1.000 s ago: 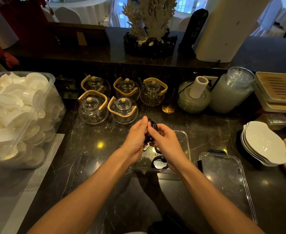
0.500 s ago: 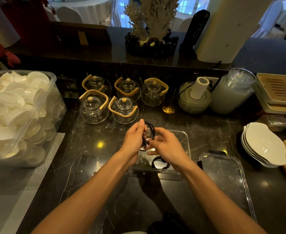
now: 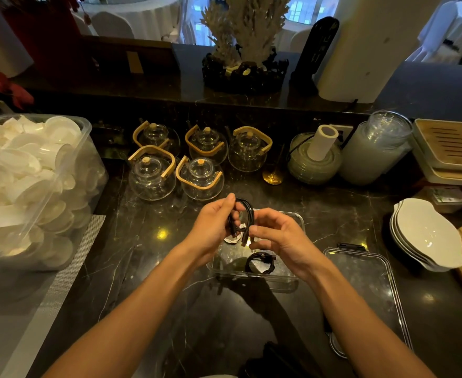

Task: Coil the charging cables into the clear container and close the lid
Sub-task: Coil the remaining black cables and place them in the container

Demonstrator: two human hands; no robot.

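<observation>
A clear rectangular container [image 3: 292, 272] sits open on the dark marble counter in front of me. Inside it lies a coiled black cable [image 3: 261, 263]. Above the container my left hand [image 3: 213, 225] grips a looped black charging cable [image 3: 244, 214], thumb over the loops. My right hand [image 3: 278, 236] is beside it, fingers curled and pinching the cable's loose end near the plug. A white tag hangs from the held cable. The clear lid [image 3: 366, 285] lies flat on the counter to the right of the container.
Several glass teapots [image 3: 194, 175] with wooden handles stand just behind the container. A large clear bin of white dishes [image 3: 33, 186] fills the left. Stacked white bowls [image 3: 426, 236], a wooden board and glass jars [image 3: 374, 151] are on the right.
My hands have drawn slightly apart. The cable loops now show clearly between them, and the right hand has shifted down to the cable's end.
</observation>
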